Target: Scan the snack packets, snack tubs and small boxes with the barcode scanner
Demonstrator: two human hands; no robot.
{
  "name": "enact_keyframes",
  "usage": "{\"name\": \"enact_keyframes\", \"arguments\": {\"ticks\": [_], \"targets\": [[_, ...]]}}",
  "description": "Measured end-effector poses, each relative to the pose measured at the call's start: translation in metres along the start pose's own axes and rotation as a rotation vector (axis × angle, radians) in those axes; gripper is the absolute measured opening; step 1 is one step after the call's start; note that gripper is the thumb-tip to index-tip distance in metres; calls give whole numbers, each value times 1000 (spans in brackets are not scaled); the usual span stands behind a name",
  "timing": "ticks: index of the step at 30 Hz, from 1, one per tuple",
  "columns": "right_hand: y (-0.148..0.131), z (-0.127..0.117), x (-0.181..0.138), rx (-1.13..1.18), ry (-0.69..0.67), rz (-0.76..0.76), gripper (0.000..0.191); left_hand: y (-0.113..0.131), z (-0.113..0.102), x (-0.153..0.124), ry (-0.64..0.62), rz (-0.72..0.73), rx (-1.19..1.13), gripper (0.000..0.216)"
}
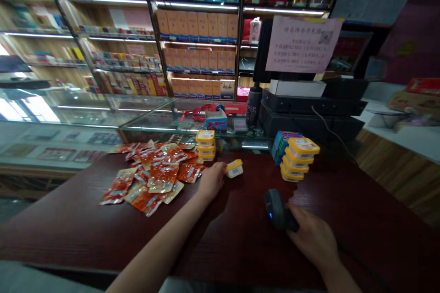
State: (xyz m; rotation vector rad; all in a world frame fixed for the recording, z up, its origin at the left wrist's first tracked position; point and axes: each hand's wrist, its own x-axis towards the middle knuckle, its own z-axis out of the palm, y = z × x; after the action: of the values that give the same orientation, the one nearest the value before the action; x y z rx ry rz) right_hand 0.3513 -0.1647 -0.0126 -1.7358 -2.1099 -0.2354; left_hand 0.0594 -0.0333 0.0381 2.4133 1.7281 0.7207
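My left hand (212, 180) is closed on one end of a small yellow-lidded tub (235, 169), tipped so that a label with a barcode shows. Gripped by its handle in my right hand (314, 233) is a black barcode scanner (276, 208) with a blue light, its head toward the tub. Just behind my left hand stands a stack of similar yellow-lidded tubs (206, 145). Another stack of yellow-lidded tubs (299, 159) rises to the right, beyond the scanner. Left of my left hand lies a pile of red-orange snack packets (164, 176).
Blue boxes (281, 146) stand beside the right stack. Behind the dark red counter (240, 242) are a glass case (147, 119), a small blue carton (216, 121) and a monitor (261, 55) with a paper notice. The scanner's cable runs right. Shelves of boxes (202, 27) line the back.
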Motion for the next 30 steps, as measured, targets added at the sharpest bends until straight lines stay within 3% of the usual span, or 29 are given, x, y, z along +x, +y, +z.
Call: {"name": "enact_keyframes", "arguments": {"ticks": [6, 9, 13, 17, 26, 30], "targets": [[-21, -23, 11, 237, -119, 161, 31, -14, 3, -19, 126, -52, -46, 16], [-43, -34, 19, 527, -156, 261, 27, -14, 7, -22, 155, -62, -16, 17], [-67, -40, 27, 889, -211, 308, 39, -14, 8, -24, 151, -50, 2, 17], [-76, -42, 31, 944, -303, 364, 48, -14, 10, -26, 147, -36, -12, 17], [-80, -43, 30, 977, -184, 325, 39, -12, 12, -26, 157, -45, -15, 15], [-82, -50, 30, 945, -156, 228, 35, -16, 16, -27, 181, -23, -51, 18]]}}
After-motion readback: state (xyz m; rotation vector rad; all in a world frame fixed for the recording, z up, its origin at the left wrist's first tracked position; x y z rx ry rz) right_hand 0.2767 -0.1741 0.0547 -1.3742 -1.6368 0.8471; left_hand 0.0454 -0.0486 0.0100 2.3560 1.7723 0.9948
